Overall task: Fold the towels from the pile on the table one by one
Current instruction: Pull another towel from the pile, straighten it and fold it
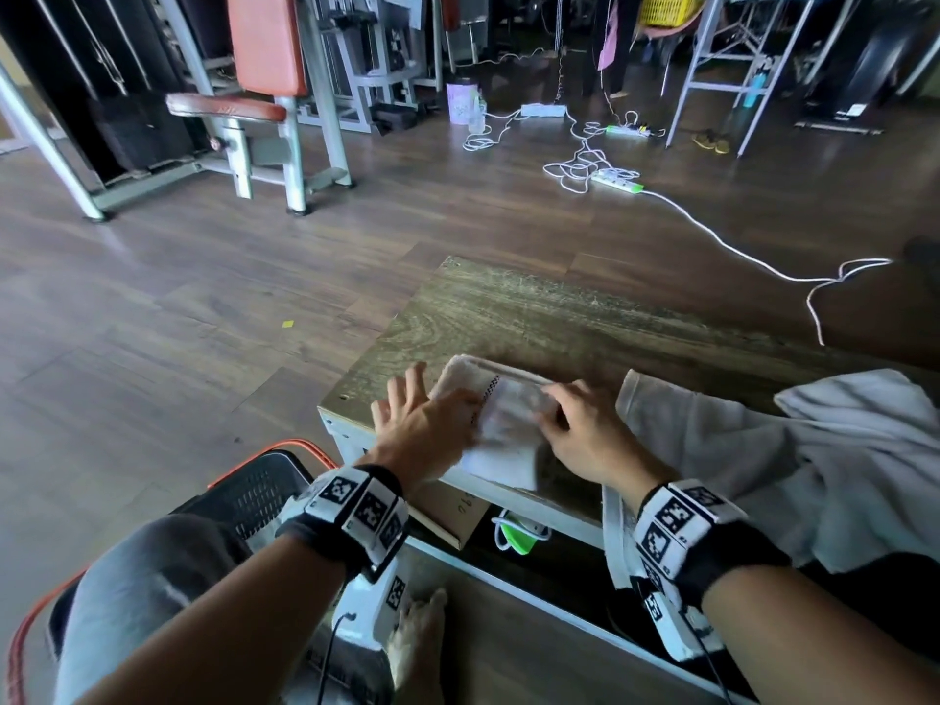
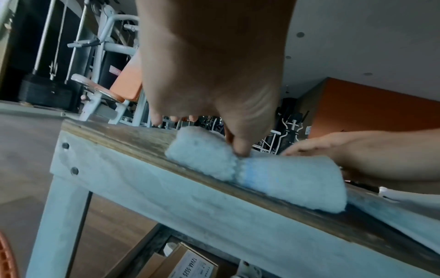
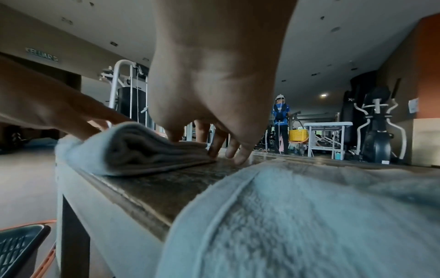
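A small white folded towel (image 1: pixel 503 435) lies at the front left corner of the wooden table (image 1: pixel 534 307). My left hand (image 1: pixel 414 414) lies flat on its left end, fingers spread and straight; in the left wrist view the thumb (image 2: pixel 240 148) presses a dent into the towel (image 2: pixel 285 180). My right hand (image 1: pixel 577 417) rests on the towel's right end, and its fingertips (image 3: pixel 239 158) touch the towel's edge (image 3: pixel 123 150) and the tabletop. The pile of unfolded white towels (image 1: pixel 814 460) lies on the table's right side, one hanging over the front edge.
A dark mesh basket with orange handles (image 1: pixel 254 491) stands on the floor left of my knee. Cardboard boxes (image 2: pixel 188 263) sit on the shelf under the table. Gym machines (image 1: pixel 264 94) and white cables (image 1: pixel 585 165) are on the floor beyond. A person (image 3: pixel 281 120) stands far off.
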`<state>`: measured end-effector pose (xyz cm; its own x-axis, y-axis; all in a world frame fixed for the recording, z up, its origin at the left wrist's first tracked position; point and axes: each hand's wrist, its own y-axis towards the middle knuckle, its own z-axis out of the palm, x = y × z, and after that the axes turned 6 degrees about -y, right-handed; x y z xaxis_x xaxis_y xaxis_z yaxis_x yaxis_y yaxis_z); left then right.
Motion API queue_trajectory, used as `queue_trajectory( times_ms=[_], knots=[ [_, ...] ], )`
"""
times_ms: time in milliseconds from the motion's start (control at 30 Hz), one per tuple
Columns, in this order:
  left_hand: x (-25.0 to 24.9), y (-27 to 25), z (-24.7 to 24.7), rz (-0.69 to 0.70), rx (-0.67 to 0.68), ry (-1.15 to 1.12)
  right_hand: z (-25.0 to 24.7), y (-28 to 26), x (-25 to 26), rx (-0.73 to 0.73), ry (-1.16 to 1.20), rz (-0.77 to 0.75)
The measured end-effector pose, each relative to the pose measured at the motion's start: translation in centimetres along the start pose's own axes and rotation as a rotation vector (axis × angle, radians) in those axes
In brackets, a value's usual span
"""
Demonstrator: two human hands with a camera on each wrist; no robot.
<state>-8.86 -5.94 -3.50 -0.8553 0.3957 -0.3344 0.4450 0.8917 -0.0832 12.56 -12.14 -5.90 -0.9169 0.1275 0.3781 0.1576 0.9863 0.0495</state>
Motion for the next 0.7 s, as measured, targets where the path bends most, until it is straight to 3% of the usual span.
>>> queue_trajectory(
  times_ms=[100, 167, 267, 400, 567, 700],
  knots=[
    [1.1, 1.0, -0.8, -0.028, -0.192, 0.097, -0.4, -0.7, 0.2, -0.085, -0.025, -0.038],
    [1.1, 1.1, -0.9, 0.034, -0.258, 0.073, -0.7, -1.2, 0.8, -0.107, 0.032, -0.09],
    [-0.3, -0.1, -0.4, 0.199, -0.163, 0.004, -0.4, -1.9, 1.1, -0.049, 0.078, -0.105],
    [-0.8, -1.2, 1.2, 0.251, -0.002, 0.068, 0.1, -2.6, 1.7, 0.055, 0.083, -0.113],
    [0.3, -1.0, 1.7, 0.335, -0.019, 0.001, 0.0, -3.1, 1.9, 0.023, 0.111, -0.14],
    [0.6, -1.0, 1.9, 0.391, -0.103, -0.096, 0.6, -3.5, 1.5, 0.08, 0.061, -0.158]
  ],
)
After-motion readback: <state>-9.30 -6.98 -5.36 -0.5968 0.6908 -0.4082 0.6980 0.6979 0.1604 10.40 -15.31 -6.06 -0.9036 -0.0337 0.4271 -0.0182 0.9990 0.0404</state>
